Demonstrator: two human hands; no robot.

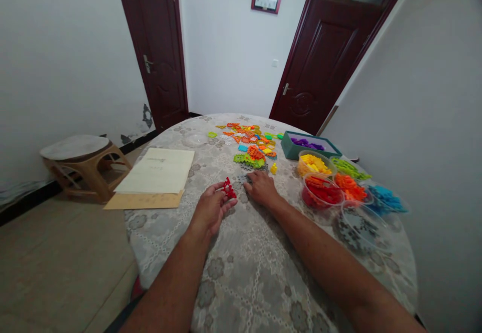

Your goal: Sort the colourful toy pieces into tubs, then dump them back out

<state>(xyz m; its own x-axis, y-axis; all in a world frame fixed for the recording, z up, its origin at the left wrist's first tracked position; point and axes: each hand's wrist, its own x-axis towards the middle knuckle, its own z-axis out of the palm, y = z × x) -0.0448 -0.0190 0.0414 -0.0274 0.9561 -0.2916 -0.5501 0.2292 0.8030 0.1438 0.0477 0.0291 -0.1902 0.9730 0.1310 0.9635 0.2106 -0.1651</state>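
Between the thumb and fingers of my left hand (213, 206) is a red plastic building piece (229, 188) with a toothed, triangular outline, held just above the table. My right hand (261, 187) rests palm down to the right of it, with its fingertips by some grey toothed pieces (243, 178) on the cloth. Whether those fingers grip a piece I cannot make out. Just beyond the right hand lie green toothed pieces (249, 160) and orange ones (256, 153), with a small yellow piece (273, 168) to their right.
Clear tubs of yellow (316, 164), red (322, 192), orange (350, 188), blue (386, 200) and grey pieces (357, 230) stand at the right. Behind them is a green box (289, 148) with purple pieces. Papers (156, 172) overhang the left table edge near a stool (85, 164).
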